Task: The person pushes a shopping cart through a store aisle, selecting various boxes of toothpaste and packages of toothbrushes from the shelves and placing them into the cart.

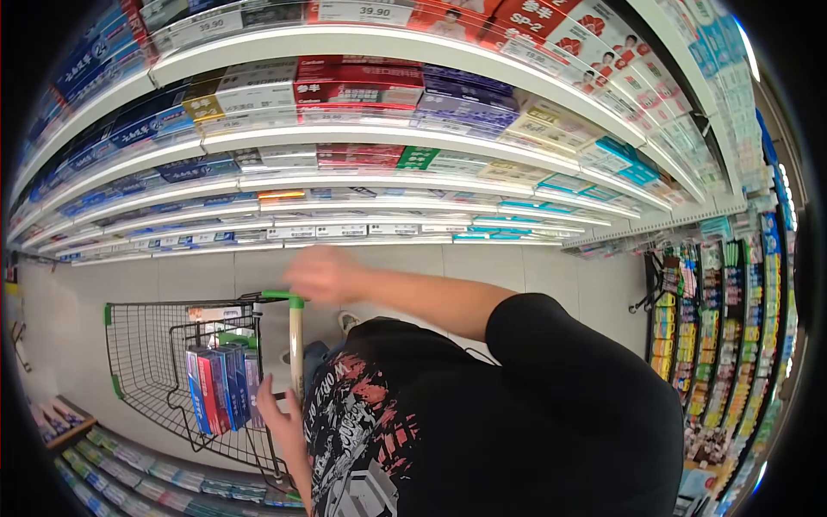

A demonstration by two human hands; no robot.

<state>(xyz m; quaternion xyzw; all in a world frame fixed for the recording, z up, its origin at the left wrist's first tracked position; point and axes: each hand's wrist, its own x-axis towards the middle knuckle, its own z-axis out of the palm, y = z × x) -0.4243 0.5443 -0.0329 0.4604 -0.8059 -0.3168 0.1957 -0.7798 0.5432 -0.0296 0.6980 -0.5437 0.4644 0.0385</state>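
A wire shopping cart (142,345) with green corner pieces stands in front of me, its pale handle bar (296,340) toward my body. My right hand (326,274) is smeared by motion near the green end of that bar, on the side of the shelves. Its fingers cannot be made out. Beside the bar's other part is my left hand (280,412), fingers apart and nothing visible in them. Several blue, red and purple boxes (215,388) stand close together in the cart. Behind them lie a pale box (214,314) and green-and-white packs (234,336).
Long white shelves (362,138) run along my right side, packed with boxed goods and price tags. Grey floor tiles (413,263) lie between them and me. Another low shelf (164,470) borders my left. Hanging goods (715,319) fill racks behind me.
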